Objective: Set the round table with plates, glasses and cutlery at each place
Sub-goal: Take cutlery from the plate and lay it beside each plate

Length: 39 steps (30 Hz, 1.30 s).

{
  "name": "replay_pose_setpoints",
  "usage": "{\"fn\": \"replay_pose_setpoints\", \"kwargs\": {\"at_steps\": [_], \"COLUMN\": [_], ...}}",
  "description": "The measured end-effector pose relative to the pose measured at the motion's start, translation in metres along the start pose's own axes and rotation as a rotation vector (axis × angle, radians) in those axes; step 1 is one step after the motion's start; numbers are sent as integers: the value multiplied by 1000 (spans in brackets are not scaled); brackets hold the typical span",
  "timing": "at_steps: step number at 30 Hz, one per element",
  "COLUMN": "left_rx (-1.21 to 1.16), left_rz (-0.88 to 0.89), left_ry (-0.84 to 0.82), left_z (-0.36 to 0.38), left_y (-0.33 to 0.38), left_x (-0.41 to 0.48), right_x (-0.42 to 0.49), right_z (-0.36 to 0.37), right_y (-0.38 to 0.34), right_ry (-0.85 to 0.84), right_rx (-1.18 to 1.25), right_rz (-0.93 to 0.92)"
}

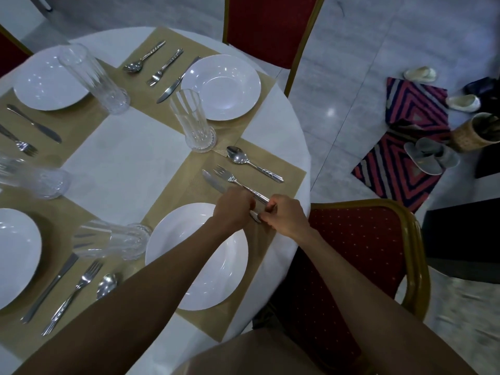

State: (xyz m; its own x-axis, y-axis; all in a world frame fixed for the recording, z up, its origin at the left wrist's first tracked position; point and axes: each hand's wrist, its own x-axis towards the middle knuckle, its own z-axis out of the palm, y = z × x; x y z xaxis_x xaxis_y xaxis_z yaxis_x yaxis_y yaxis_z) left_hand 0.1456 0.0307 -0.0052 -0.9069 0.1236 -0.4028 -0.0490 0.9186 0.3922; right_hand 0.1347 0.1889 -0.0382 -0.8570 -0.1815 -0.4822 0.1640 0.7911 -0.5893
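Round white table (130,163) — both hands pinch steel knife (213,182), fork (238,182).

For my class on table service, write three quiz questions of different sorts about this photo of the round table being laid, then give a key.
1. True or false: the spoon at the place being laid lies farther from the plate than the fork.
2. Which piece of cutlery lies partly under the left hand? A spoon, B knife, C ladle.
3. Fill in: the chairs, such as the near chair, have ____ upholstery.

Key
1. True.
2. B: the knife blade shows beyond the left hand; the right hand is at the handle ends of the knife and fork.
3. Red.
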Motion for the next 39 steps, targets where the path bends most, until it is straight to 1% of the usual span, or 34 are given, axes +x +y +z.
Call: {"fn": "replay_pose_setpoints", "kwargs": {"at_steps": [3, 9, 15, 21, 29, 39], "left_rx": [86, 197, 164, 136, 69, 63], "left_rz": [44, 62, 90, 98, 104, 92], "left_ry": [0, 8, 12, 10, 6, 14], "left_z": [-1, 0, 1, 2, 3, 7], "left_y": [-1, 0, -6, -9, -17, -17], "left_x": [4, 10, 12, 14, 14, 14], "right_x": [-3, -16, -17, -15, -12, -12], "right_z": [0, 7, 13, 16, 16, 15], "right_y": [5, 11, 14, 14, 13, 11], "right_ry": [5, 9, 86, 121, 94, 85], "right_rx": [20, 73, 103, 87, 64, 58], "right_rz": [-2, -49, -53, -56, -52, -53]}}
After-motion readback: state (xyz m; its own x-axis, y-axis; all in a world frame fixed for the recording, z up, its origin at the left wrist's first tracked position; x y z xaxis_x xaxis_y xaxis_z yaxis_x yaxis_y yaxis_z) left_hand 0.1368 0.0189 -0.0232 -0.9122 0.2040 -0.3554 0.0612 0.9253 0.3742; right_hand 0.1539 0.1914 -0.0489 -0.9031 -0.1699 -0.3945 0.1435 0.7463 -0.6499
